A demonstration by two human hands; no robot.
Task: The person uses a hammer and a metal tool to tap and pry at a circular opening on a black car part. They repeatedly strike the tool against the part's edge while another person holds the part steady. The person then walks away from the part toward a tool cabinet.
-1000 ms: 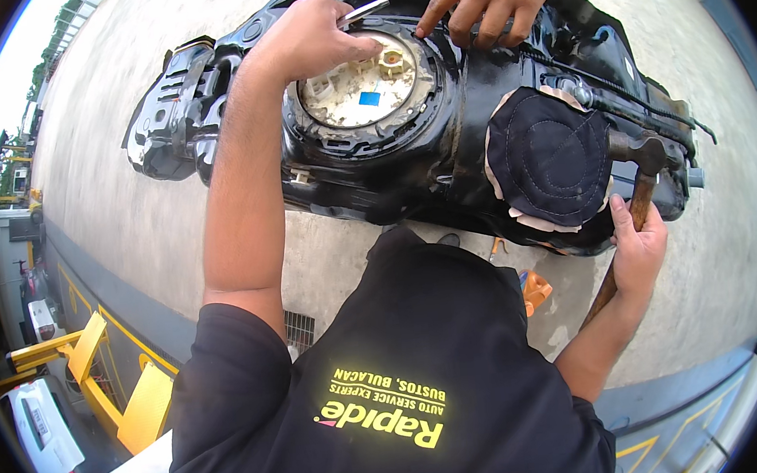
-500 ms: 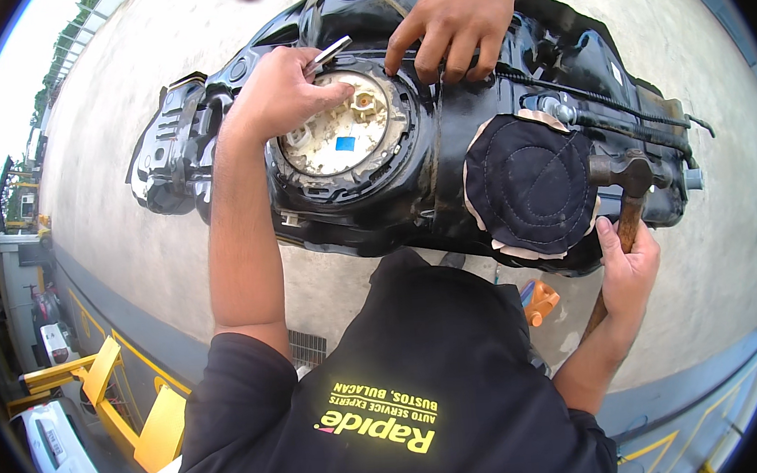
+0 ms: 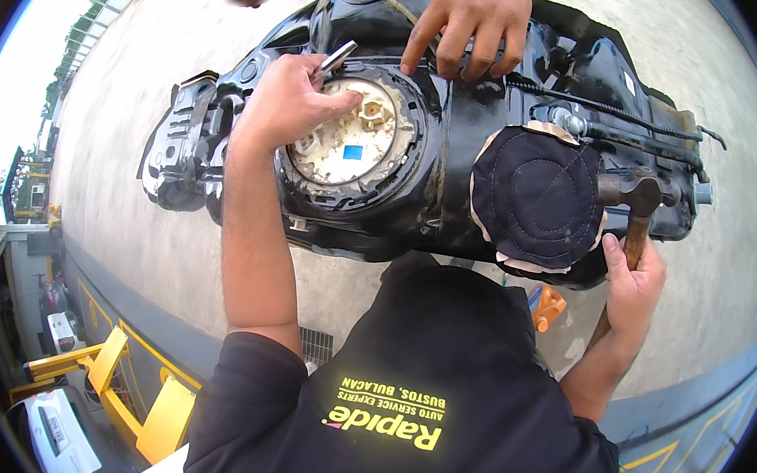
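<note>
A black fuel tank lies before me, with a dirty cream pump cover inside a dark round ring. My left hand is closed around a silver metal bar at the ring's far left side. Its lower end is hidden by the hand, whose thumb reaches over the cover. In my right hand is a hammer, gripped by its wooden handle. The hammer head is beside a round black cloth pad on the tank's right part. A co-worker's hand rests fingertips-down near the ring.
Black hoses run along the tank's right side. An orange plastic bottle stands on the concrete floor beyond the near edge. A floor grate is by my left arm. Farther left are a yellow lift and a white car.
The whole view has shifted a little, so everything appears slightly lower and to the right. My hands keep the same hold on the metal bar and the hammer.
</note>
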